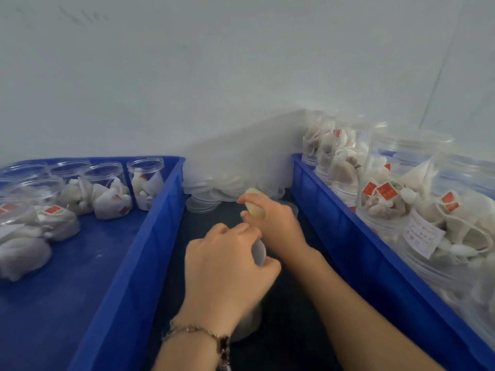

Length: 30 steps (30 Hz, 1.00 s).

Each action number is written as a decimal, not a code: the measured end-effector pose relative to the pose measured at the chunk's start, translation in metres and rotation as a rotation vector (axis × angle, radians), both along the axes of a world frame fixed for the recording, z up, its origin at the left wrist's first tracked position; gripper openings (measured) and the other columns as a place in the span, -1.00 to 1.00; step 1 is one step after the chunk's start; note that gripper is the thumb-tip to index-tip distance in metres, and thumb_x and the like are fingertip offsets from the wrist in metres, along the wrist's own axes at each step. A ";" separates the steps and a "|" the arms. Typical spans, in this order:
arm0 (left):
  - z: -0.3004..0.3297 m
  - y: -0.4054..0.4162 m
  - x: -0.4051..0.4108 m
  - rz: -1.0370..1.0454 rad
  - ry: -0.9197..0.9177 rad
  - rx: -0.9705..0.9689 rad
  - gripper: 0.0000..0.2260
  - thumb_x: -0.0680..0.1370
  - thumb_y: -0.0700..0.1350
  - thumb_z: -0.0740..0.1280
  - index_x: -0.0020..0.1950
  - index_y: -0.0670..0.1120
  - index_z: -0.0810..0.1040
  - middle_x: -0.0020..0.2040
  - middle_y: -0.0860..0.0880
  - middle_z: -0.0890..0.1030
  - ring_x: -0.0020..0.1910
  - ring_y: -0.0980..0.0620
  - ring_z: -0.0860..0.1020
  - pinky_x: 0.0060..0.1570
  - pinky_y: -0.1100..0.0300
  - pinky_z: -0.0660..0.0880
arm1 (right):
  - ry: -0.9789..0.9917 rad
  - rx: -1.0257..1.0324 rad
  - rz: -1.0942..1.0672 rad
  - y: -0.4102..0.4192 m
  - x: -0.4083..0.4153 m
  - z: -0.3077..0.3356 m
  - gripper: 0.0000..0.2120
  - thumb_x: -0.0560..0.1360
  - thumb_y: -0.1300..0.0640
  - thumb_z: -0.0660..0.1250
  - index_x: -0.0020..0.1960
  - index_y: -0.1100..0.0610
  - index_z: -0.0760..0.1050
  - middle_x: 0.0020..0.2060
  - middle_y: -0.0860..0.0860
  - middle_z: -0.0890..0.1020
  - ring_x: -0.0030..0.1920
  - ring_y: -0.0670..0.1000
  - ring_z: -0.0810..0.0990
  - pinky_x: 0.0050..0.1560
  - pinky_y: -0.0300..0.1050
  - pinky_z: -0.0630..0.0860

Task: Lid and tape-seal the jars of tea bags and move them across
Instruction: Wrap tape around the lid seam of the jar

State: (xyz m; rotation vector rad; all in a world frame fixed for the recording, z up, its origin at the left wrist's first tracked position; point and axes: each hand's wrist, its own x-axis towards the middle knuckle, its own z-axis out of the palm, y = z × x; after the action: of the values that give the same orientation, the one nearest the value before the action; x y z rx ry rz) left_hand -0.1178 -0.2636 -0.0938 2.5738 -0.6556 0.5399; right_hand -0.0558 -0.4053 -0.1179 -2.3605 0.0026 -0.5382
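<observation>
- Head view: the left hand [227, 266] sits curled over the top of a clear jar [247, 322] standing on the dark counter [292, 317] between two blue crates; fingers and thumb grip its white lid [259, 251], and only the jar's lower side shows under the wrist.
- A bracelet [198, 332] circles the left wrist.
- The right hand [273, 223] is just beyond the left, fingers curled round a pale yellowish roll of tape [255, 203], gripped between thumb and fingertips.
- The picture is blurred at the hands, so whether tape reaches the lid cannot be told.
- The left crate [150, 236] holds open-topped jars of tea bags [107, 191] along its far side, and some blurred ones near the left edge.
- The right crate [348, 236] is packed with filled jars [388, 188] whose tea bags carry red tags.
- A heap of spare white lids [214, 191] lies on the counter against the wall, between the crates, just past the right hand.
</observation>
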 end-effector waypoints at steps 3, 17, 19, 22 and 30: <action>0.003 -0.004 0.002 0.023 0.038 0.039 -0.65 0.37 0.23 0.13 0.11 0.18 0.41 -0.12 0.24 0.43 -0.05 0.19 0.38 -0.15 0.14 0.30 | 0.061 -0.055 0.031 0.007 0.010 -0.006 -0.81 0.53 -0.05 0.20 0.08 -0.32 0.33 -0.17 -0.15 0.53 -0.11 -0.04 0.54 -0.21 -0.06 0.48; 0.000 -0.008 0.003 0.044 0.040 -0.008 -0.42 0.51 0.34 -0.15 0.42 0.13 0.28 0.41 0.15 0.37 0.49 0.08 0.15 0.49 0.00 -0.08 | 0.195 -0.498 -0.027 0.007 -0.032 -0.049 -0.78 0.58 -0.06 0.15 0.12 0.02 0.45 0.06 -0.02 0.58 0.09 0.00 0.50 0.14 0.02 0.45; -0.003 0.002 -0.007 -0.019 -0.152 -0.257 -0.41 0.55 0.28 -0.11 0.49 0.05 0.21 0.46 0.12 0.29 0.49 0.14 0.10 0.47 0.07 -0.05 | 0.226 -0.537 -0.061 0.006 -0.039 -0.045 -0.74 0.60 -0.08 0.09 0.16 -0.05 0.48 0.15 -0.09 0.53 0.19 -0.03 0.41 0.24 0.00 0.33; -0.025 0.014 -0.027 0.102 -0.220 -0.677 -0.50 0.56 0.15 0.09 0.47 0.01 0.27 0.38 0.17 0.33 0.37 0.22 0.24 0.35 0.11 0.20 | 0.149 -0.346 -0.098 0.005 -0.058 -0.038 -0.69 0.56 0.13 0.22 0.27 -0.10 0.47 0.19 -0.18 0.48 0.25 -0.12 0.34 0.24 -0.16 0.28; -0.045 0.014 -0.056 0.130 0.394 -0.965 -0.73 0.59 0.10 0.13 0.25 0.31 0.44 0.13 0.34 0.55 0.06 0.38 0.47 0.03 0.19 0.38 | 0.132 0.438 0.187 0.044 -0.134 -0.011 -0.38 0.31 0.23 0.49 0.12 -0.36 0.38 0.01 -0.45 0.54 0.07 -0.44 0.46 -0.05 -0.52 0.44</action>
State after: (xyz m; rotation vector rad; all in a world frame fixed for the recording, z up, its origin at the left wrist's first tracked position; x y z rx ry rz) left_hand -0.1740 -0.2499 -0.1389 1.7196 -0.0387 0.2644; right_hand -0.1901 -0.3609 -0.1288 -1.9382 -0.0367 -0.2574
